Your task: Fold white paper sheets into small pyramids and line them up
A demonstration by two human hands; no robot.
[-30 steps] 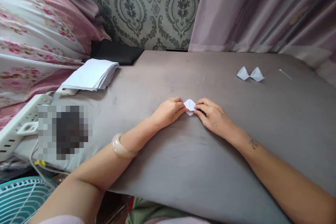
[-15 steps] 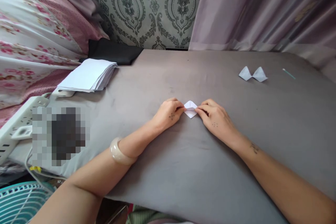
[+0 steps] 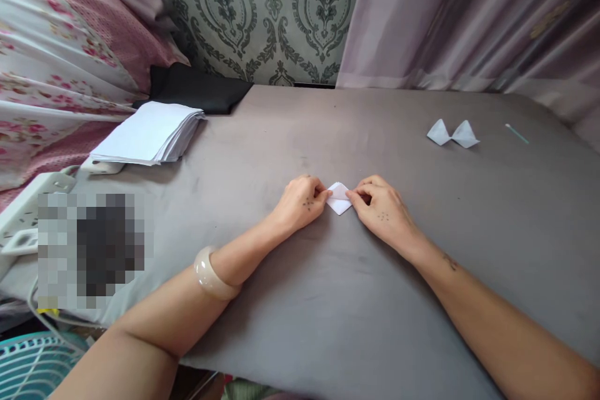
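Observation:
A small folded white paper (image 3: 339, 200) lies between both hands near the middle of the grey table. My left hand (image 3: 304, 201) pinches its left corner between thumb and fingers. On the opposite corner, my right hand (image 3: 379, 205) has closed its thumb and fingertips. The paper looks like a flattened diamond with a crease across its middle. Farther back on the right sits a second folded white paper (image 3: 464, 135), with two pointed halves joined at the centre; neither hand touches it.
A stack of white paper (image 3: 145, 132) lies at the back left, beside a black cloth (image 3: 197, 89). A thin green stick (image 3: 517, 133) rests at the far right. A white power strip (image 3: 40, 200) and a teal fan (image 3: 37, 362) are at the left edge.
The paper between my hands looks flatter, its raised upper part now lower. Both hands still hold it. The view has shifted slightly, moving the left-side objects toward the left edge.

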